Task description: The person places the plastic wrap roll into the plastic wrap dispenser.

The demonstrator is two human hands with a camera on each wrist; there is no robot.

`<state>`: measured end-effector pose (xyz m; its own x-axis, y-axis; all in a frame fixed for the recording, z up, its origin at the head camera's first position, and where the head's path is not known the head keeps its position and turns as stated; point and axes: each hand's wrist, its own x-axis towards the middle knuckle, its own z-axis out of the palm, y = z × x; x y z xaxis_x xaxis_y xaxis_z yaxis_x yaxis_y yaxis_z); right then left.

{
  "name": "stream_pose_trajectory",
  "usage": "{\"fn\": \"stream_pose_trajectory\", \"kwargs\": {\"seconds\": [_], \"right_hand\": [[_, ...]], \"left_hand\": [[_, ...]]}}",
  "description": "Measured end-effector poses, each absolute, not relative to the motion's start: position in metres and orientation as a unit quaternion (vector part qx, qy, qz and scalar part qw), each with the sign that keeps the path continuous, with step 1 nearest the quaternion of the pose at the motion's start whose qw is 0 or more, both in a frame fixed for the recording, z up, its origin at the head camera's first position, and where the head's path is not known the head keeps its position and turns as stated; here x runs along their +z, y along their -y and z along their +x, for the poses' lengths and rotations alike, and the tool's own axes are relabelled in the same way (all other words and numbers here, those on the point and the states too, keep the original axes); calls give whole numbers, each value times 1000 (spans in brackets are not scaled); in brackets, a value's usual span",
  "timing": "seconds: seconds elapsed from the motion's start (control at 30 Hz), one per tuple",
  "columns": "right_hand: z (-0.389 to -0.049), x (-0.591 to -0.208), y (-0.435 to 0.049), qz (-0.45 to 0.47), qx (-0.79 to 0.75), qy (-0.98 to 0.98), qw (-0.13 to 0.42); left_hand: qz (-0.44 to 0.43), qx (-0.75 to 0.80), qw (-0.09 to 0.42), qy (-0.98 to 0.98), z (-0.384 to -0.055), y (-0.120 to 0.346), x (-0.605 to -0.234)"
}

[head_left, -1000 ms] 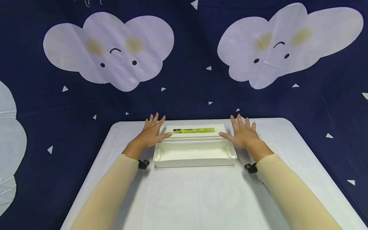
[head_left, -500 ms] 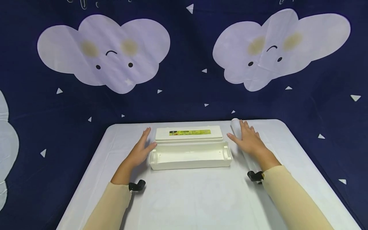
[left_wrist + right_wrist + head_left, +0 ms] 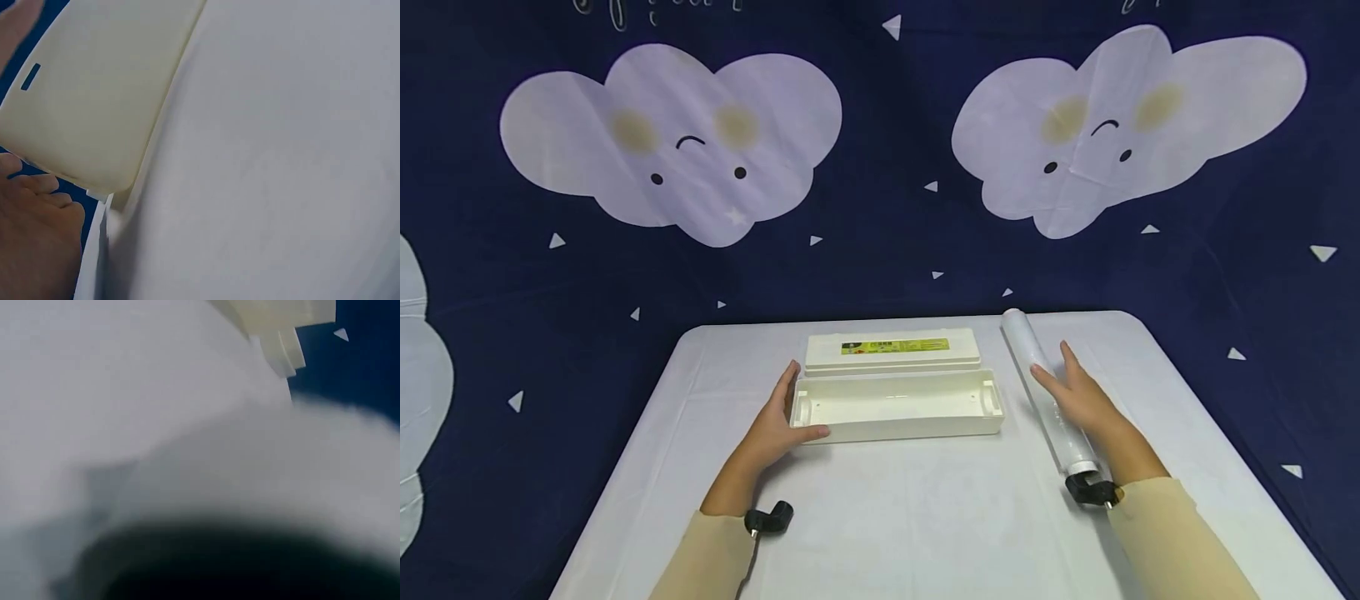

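Observation:
A long, cream-white plastic box [image 3: 925, 428] lies open side up in the head view. My left hand [image 3: 771, 429] grips its left end, thumb along the front wall and fingers at the back left corner. Close up in the left wrist view, a slotted cream plastic panel [image 3: 106, 94] lies beside that hand's fingers [image 3: 40, 181]. To the box's right, a roll of cling film [image 3: 1049, 410] slants across the cloth. Over its right side hovers my right hand [image 3: 1090, 408], thumb and fingers spread; contact cannot be told. A blurred pale shape [image 3: 262, 475] fills much of the right wrist view.
Directly behind the box sits its white lid [image 3: 850, 363], with a yellow-green label. White cloth covers the table [image 3: 887, 517]. At the table's back edge rises a dark blue curtain [image 3: 895, 217] with cloud prints. Black wrist cameras [image 3: 769, 518] hang inward from the sleeves.
Both hands have left the lid and come back toward the front. The left now grips the box's left end. The right has drawn back to the right along the roll, uncovering more of it.

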<state>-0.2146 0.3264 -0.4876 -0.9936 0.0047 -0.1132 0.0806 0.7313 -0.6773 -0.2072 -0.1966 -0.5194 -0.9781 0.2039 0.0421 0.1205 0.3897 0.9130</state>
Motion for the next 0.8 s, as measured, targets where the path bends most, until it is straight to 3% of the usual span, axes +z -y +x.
{"fn": "stream_pose_trajectory", "kwargs": {"seconds": [0.33, 0.8], "right_hand": [[-184, -500, -335, 15, -443, -895, 58], [-181, -519, -331, 11, -440, -898, 6]], "left_hand": [[87, 649, 66, -753, -208, 196, -534], [97, 671, 68, -732, -207, 197, -538]]}}
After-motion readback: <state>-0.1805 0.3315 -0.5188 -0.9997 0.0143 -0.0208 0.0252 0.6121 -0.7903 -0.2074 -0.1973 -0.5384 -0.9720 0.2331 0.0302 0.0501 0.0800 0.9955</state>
